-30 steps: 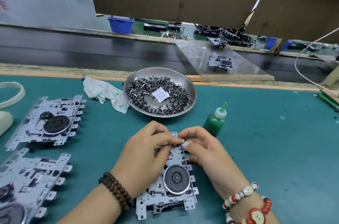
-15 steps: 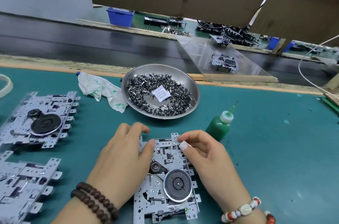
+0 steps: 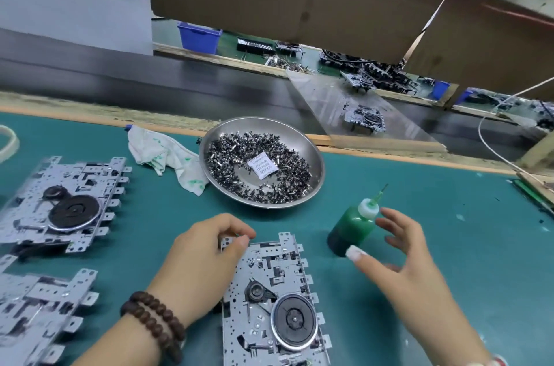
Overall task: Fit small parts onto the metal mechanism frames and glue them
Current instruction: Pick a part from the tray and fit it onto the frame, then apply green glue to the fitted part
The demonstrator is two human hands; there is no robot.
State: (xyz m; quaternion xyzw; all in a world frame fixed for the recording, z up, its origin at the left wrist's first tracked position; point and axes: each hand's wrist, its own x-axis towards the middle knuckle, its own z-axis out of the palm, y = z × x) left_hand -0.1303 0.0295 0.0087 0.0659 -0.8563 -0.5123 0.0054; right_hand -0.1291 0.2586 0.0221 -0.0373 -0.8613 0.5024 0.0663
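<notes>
On the green table [image 3: 449,245] a metal mechanism frame [image 3: 275,302] lies flat in front of the person, its long side running away from them and its round black wheel near the close end. The left hand [image 3: 204,269] rests on the frame's far left corner, its fingers curled over the edge there and gripping it. The right hand [image 3: 398,263] hangs apart from the frame, off to its right, fingers spread and holding nothing; thumb and fingers stand on either side of the green glue bottle [image 3: 352,226], just beside it, though I cannot tell whether they touch. The bottle stands upright between the frame and a steel dish [image 3: 311,156] of small dark parts [image 3: 269,174]. Two more frames [image 3: 63,203] lie at the left.
</notes>
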